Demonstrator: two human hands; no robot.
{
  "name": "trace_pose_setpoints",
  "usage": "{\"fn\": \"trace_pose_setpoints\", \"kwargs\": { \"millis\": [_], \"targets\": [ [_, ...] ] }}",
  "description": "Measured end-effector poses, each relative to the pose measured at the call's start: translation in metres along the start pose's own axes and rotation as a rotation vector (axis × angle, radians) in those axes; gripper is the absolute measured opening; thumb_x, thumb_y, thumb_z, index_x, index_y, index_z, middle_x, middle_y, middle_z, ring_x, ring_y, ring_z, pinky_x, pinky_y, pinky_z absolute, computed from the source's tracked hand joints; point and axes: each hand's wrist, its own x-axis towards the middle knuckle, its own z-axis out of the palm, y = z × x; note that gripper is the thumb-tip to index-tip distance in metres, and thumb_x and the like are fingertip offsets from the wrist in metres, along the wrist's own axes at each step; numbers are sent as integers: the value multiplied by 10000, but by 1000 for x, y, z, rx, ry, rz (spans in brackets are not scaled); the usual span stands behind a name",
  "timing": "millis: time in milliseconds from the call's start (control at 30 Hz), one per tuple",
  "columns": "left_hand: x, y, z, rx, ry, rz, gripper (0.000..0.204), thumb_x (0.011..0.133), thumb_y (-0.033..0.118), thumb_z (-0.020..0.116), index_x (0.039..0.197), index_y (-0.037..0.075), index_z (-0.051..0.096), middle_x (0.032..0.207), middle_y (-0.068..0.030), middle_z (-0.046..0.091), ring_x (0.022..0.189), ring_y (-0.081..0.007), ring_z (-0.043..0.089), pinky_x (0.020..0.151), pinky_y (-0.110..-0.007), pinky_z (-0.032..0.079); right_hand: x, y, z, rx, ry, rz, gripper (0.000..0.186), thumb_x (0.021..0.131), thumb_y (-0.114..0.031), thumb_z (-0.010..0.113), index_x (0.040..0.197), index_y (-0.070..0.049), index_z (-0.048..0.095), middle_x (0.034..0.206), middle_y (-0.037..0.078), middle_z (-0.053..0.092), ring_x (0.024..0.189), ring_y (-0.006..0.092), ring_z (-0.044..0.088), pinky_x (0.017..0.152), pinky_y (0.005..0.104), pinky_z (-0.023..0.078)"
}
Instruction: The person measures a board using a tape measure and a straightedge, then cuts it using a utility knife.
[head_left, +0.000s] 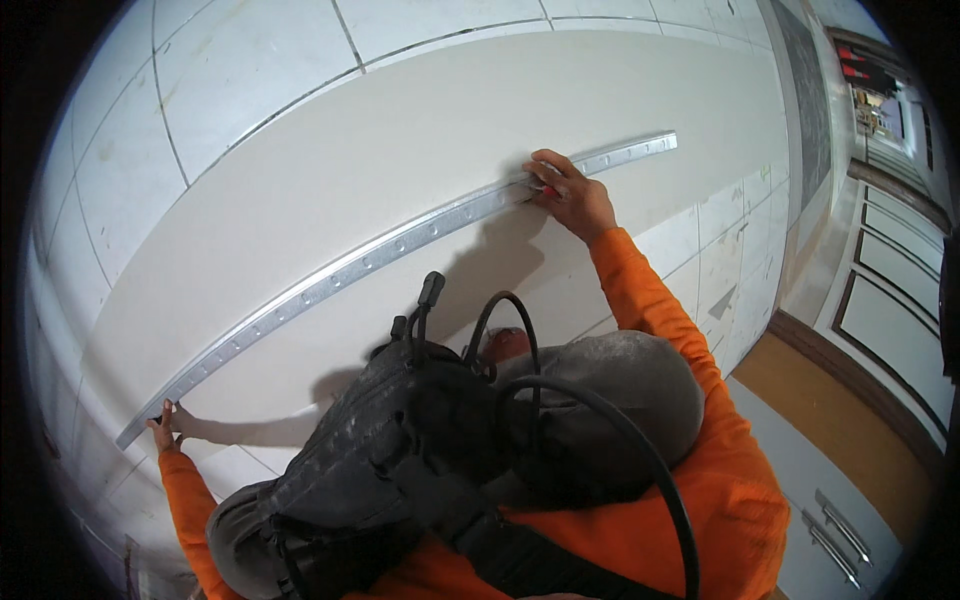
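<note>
A long galvanised metal profile (pixel 365 262) with a row of dimples lies slantwise across a pale beige board (pixel 250 210), which looks like drywall. At the profile's near left end, my left hand (pixel 167 427) has its fingers and thumb closed on the strip. My right hand (pixel 574 196) is bent over the profile toward its far right end, its fingers touching the metal. A small red object (pixel 550 191) shows within the right hand, mostly covered by the fingers, so its kind cannot be made out.
White tiles (pixel 250 80) border the board. My grey trouser knees (pixel 630 385), a black bag (pixel 400 430) and black cable loops (pixel 600 400) are close below the profile. Cabinet fronts (pixel 900 300) and a drawer with metal handles (pixel 835 545) are at the right.
</note>
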Motion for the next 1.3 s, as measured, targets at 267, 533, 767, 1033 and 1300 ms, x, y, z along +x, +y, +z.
{"fn": "trace_pose_setpoints", "kwargs": {
  "millis": [267, 533, 767, 1033, 1300],
  "targets": [
    [6, -13, 14, -55, -14, 1, 1484, 620, 634, 854, 1548, 131, -189, 1578, -157, 261, 1444, -375, 241, 1007, -699, 308, 1, -2, -5, 21, -14, -13, 487, 832, -224, 728, 1301, -254, 598, 1365, -77, 534, 845, 243, 692, 724, 380, 582],
    [7, -12, 9, -18, -16, 25, 1490, 630, 647, 842, 1538, 118, -214, 1595, -146, 237, 1468, -377, 197, 1050, -677, 273, 2, -12, -10, -58, -49, -1, 493, 825, -268, 745, 1292, -232, 592, 1367, -80, 516, 875, 225, 687, 734, 374, 578],
    [-7, -4, 13, 16, 4, -3, 1517, 592, 679, 844, 1547, 111, -188, 1584, -157, 257, 1464, -374, 205, 1055, -651, 277, 2, -17, -8, -132, 6, -55, 501, 809, -265, 753, 1274, -211, 578, 1357, -77, 514, 958, 214, 674, 727, 376, 576],
    [-9, -3, -1, 148, 59, -20, 1475, 609, 679, 832, 1553, 76, -128, 1570, -184, 265, 1426, -384, 289, 999, -675, 332, 0, -26, -3, -91, 2, -24, 514, 815, -243, 748, 1290, -225, 554, 1409, -78, 492, 1009, 237, 657, 778, 376, 574],
    [32, -1, -6, 637, 131, 149, 1374, 595, 681, 832, 1448, -172, 173, 1514, -267, 333, 1413, -392, 322, 1156, -444, 267, 0, -22, -6, -80, 3, 8, 638, 826, -200, 752, 1405, -240, 487, 1483, -2, 474, 1076, 244, 649, 862, 360, 558]
  ]
}}
